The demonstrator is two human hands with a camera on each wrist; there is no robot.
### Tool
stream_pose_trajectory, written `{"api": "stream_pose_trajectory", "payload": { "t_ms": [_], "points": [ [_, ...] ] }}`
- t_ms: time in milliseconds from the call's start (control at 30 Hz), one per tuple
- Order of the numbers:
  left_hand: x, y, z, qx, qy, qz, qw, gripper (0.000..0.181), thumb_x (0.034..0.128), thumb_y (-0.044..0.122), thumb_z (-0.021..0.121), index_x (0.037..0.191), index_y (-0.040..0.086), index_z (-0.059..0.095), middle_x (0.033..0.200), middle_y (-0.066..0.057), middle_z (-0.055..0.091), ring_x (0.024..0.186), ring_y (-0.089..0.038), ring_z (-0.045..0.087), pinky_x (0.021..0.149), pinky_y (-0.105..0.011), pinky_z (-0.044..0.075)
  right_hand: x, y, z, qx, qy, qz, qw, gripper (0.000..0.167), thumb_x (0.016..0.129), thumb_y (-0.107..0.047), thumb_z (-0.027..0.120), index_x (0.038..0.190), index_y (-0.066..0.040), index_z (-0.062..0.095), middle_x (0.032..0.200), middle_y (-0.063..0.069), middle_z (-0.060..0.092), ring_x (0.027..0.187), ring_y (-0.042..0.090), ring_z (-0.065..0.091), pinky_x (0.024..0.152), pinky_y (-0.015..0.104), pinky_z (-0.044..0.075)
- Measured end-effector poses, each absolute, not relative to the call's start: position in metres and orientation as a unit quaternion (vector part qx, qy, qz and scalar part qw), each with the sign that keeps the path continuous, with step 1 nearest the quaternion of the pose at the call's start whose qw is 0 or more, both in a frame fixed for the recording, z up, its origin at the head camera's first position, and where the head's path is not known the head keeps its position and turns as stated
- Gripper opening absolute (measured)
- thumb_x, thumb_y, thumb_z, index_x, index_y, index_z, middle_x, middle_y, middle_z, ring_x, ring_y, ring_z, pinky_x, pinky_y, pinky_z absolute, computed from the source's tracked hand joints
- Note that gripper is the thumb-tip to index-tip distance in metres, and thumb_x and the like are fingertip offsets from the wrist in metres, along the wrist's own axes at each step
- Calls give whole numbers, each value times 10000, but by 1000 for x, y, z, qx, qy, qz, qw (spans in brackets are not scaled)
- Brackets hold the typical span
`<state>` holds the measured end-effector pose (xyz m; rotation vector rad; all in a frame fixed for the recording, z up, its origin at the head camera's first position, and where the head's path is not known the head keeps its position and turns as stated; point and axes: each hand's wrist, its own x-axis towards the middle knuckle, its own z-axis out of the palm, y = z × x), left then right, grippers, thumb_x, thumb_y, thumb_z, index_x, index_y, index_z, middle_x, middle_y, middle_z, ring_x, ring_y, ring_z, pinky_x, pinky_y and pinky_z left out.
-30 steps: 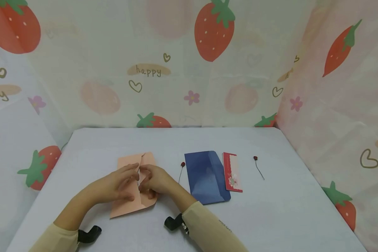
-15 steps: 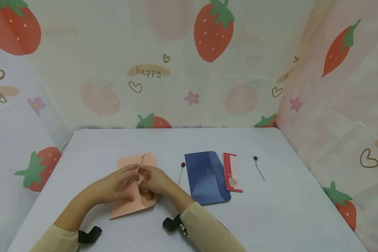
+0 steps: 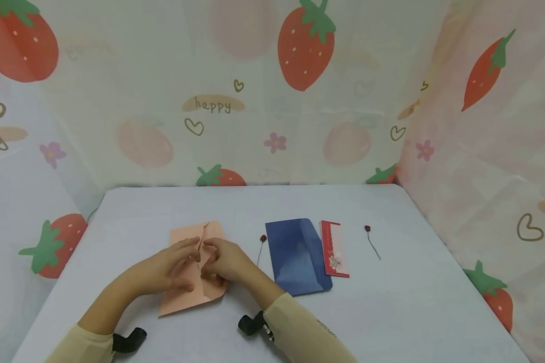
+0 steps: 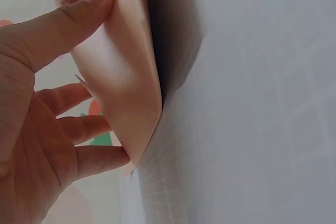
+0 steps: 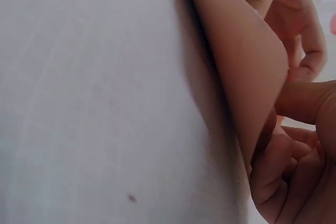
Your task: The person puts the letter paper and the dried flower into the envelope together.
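Observation:
A peach paper envelope [image 3: 178, 303] lies on the left part of the table, its flap side toward the right. My left hand [image 3: 168, 268] rests on it; in the left wrist view the thumb lies on the paper, while the other fingers stay fairly straight and spread, touching its far edge. At the opening, my right hand [image 3: 227, 259] has its fingers curled against the flap side, and in the right wrist view the thumb meets the raised paper [image 5: 247, 56]. What lies inside the envelope is hidden.
On the white table [image 3: 413, 312], a blue envelope [image 3: 295, 257] lies right of the hands, with a red and pink card [image 3: 335, 249] against its right edge. One small dried red flower [image 3: 263, 238] lies left of the blue envelope, another flower [image 3: 368, 229] farther right.
A white sliver visible at the peach envelope's opening a second ago no longer shows. My right fingers have shifted slightly at the opening; the left hand stays in place.

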<state>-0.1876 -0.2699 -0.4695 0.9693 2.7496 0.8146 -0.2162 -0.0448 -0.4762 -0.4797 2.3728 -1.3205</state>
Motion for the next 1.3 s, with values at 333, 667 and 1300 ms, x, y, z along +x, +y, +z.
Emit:
{"api": "stream_pose_trajectory", "payload": {
  "t_ms": [333, 667, 1300],
  "points": [
    [-187, -269, -469, 319, 907, 270, 57, 444, 835, 431, 839, 1150, 259, 578, 1606, -191, 377, 1442, -427, 421, 1064, -585, 454, -212, -34, -466, -158, 850, -469, 179, 661, 848, -94, 823, 1448, -182, 561, 765, -85, 704, 588, 122, 639, 528, 243, 498],
    [-185, -268, -467, 319, 905, 273, 60, 444, 841, 440, 828, 1159, 250, 584, 1602, -199, 379, 1449, -446, 400, 1088, -607, 424, -206, -18, -460, -158, 865, -451, 156, 588, 865, -147, 815, 1409, -191, 596, 786, -84, 689, 581, 171, 671, 544, 276, 513],
    [-187, -268, -469, 305, 909, 275, 67, 480, 816, 454, 847, 1170, 279, 575, 1623, -188, 359, 1476, -433, 363, 1121, -611, 387, -203, 17, -456, -154, 900, -400, 79, 455, 901, -215, 794, 1335, -194, 659, 842, -147, 700, 588, 51, 624, 541, 257, 481]
  ]
}}
